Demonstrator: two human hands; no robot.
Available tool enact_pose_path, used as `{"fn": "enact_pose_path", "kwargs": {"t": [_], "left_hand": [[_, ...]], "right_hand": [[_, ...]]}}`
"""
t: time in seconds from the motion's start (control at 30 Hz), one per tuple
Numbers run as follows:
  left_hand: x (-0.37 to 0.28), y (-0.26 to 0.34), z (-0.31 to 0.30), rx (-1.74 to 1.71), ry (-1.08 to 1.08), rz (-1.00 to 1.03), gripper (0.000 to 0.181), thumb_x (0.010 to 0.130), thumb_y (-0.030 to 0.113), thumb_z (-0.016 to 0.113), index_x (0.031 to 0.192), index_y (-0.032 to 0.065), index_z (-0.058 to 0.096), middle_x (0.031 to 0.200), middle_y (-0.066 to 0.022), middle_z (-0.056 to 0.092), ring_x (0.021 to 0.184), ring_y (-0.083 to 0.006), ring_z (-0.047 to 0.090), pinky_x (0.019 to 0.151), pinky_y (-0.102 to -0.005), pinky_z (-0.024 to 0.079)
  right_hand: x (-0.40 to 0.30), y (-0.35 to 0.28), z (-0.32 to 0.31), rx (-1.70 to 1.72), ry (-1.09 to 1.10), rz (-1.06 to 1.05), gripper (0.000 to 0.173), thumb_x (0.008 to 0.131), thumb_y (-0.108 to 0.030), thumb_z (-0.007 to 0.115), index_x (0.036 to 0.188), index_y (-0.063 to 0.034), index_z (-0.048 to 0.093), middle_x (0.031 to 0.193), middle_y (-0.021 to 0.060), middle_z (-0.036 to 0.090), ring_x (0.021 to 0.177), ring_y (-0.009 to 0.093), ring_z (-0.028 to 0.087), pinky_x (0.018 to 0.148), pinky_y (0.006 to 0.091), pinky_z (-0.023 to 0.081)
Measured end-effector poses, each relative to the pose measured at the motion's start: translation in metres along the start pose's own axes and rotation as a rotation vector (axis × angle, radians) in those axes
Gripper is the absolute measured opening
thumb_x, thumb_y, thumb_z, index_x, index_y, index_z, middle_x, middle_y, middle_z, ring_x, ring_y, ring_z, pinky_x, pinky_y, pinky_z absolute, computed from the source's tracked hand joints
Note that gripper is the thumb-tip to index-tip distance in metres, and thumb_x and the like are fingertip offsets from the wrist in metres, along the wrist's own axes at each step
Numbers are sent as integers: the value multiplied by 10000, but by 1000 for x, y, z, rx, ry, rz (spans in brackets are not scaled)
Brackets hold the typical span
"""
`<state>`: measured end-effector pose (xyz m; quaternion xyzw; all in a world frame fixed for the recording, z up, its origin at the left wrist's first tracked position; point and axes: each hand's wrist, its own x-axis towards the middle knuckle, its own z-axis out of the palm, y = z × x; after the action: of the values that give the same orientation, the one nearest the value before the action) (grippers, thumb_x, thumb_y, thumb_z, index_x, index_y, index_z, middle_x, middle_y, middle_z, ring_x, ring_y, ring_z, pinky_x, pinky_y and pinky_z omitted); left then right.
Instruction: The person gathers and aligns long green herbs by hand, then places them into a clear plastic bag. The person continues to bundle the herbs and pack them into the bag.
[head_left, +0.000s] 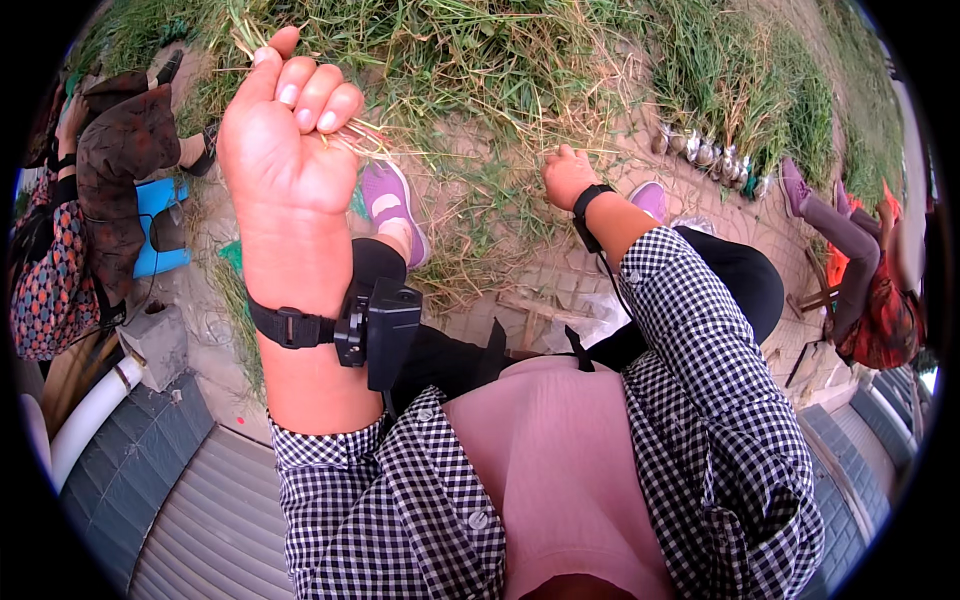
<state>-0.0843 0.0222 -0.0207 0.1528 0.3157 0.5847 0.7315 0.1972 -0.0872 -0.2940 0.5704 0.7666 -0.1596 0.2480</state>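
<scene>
My left hand (300, 127) is raised at the upper left, palm toward me, its fingers closed on a small bunch of grass stems (360, 139). Stem ends stick out below the fingers, and green stalks show above the thumb. Lower and to the right, my right hand (568, 176) is held over the paved ground with curled fingers, beside thin dry stems; whether it grips any of them cannot be told. Beyond both hands lies a large heap of cut grass (480, 60). Loose grass (487, 202) is scattered between my purple shoes.
Grass bundles with plastic-wrapped bases (705, 150) stand in a row at the upper right. One person (124, 165) sits at the left near a blue plastic stool (159, 225); another (877, 300) sits at the right. Clear plastic (600, 315) and wood lie near my knees.
</scene>
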Motion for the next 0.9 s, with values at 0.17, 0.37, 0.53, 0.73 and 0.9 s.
{"fn": "enact_pose_path", "kwargs": {"t": [0.17,0.37,0.53,0.73,0.9], "left_hand": [[-5,1,5,16,25,4,205,1026,170,364,1033,9,491,611,18,332,497,-98,280,464,-271,271],[-8,-2,4,-3,11,-28,214,1019,188,399,1073,11,507,615,20,341,490,-92,281,458,-261,270],[-16,-5,-2,-15,6,-44,222,1017,211,413,1042,24,529,615,23,348,482,-89,291,448,-259,271],[-26,-18,1,-30,8,-79,173,1014,201,439,1019,45,515,621,24,352,494,-88,306,455,-251,279],[-34,-40,3,-145,-48,-281,161,1005,214,452,1016,69,524,810,-49,582,669,-166,590,515,-286,474]], "right_hand": [[-17,24,-27,885,250,274,275,837,-255,637,935,-8,706,853,173,698,802,331,663,749,393,509],[-73,50,-123,1238,451,377,186,846,-199,680,899,-21,696,754,46,676,689,110,596,660,281,479],[-106,51,-179,1161,685,234,119,865,-101,649,953,-24,665,759,16,644,681,76,563,637,240,471],[-148,58,-291,1120,1218,80,143,897,-91,620,1019,-29,661,848,7,656,745,66,583,683,216,484],[-169,19,-349,989,1515,-147,139,885,-66,637,1019,-43,668,891,24,673,794,77,611,710,217,490]]}}
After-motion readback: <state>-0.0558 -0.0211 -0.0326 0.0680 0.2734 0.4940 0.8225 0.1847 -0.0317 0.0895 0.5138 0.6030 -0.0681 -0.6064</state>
